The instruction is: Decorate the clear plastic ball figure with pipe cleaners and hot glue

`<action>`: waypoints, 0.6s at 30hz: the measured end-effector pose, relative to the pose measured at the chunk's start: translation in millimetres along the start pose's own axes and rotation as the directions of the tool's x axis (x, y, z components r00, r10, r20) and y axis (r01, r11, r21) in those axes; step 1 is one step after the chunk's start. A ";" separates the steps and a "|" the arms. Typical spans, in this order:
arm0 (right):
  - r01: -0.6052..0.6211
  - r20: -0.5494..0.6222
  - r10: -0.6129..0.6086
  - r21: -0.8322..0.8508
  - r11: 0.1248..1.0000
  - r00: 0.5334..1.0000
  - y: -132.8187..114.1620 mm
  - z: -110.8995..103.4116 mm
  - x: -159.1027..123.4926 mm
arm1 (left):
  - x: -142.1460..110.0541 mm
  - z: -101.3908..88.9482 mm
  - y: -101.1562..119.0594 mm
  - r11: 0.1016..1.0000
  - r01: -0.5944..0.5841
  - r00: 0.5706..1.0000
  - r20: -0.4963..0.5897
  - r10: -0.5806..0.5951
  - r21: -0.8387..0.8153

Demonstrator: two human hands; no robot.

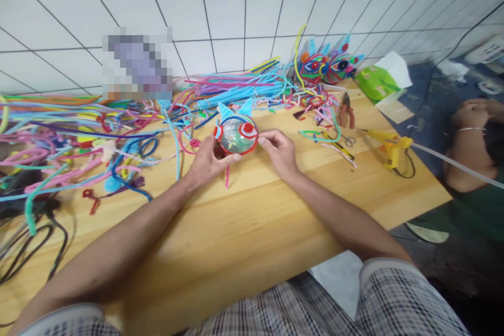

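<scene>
My left hand [207, 161] grips a round shiny ornament [235, 134] from the left and below. The ornament has a red rim, blue ear-like points and a red-and-white spiral eye. My right hand [279, 150] pinches the ornament's right edge near that eye, fingers closed on the red pipe cleaner rim. A pink pipe cleaner end [227, 178] hangs under the ornament. Both hands hover just above the wooden table [252, 231].
Heaps of coloured pipe cleaners [79, 131] cover the table's left and back. Finished ornaments [328, 65] stand at the back right, with pliers [346, 110], scissors [338, 142], a yellow glue gun [389, 146] and a green box [378, 81]. Another person's arm [468, 142] is at the right.
</scene>
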State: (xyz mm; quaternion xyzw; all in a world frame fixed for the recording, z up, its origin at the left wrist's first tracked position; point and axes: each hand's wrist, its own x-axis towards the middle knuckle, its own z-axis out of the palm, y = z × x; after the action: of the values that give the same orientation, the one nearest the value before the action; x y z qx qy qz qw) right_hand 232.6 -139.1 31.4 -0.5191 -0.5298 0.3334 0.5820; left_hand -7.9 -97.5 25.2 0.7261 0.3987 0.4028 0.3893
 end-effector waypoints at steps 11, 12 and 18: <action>-0.023 0.029 0.021 0.081 0.996 0.999 -15.9 17.8 -17.8 | -3.4 8.3 -0.6 0.994 -0.007 0.999 -0.044 0.003 -0.105; -0.030 0.028 0.028 0.085 0.996 0.999 -16.3 18.8 -18.7 | -4.1 8.6 -0.5 0.994 0.001 0.999 -0.037 -0.005 -0.108; -0.038 0.034 0.035 0.086 0.996 0.999 -18.0 21.4 -22.7 | -4.9 10.3 8.6 0.992 0.008 0.999 -0.038 -0.013 -0.126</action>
State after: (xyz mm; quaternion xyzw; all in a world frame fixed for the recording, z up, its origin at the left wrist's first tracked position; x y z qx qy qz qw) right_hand 204.2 -159.4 40.3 -0.4975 -0.5147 0.3749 0.5891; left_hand 1.9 -107.7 27.6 0.6902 0.3837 0.4390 0.4286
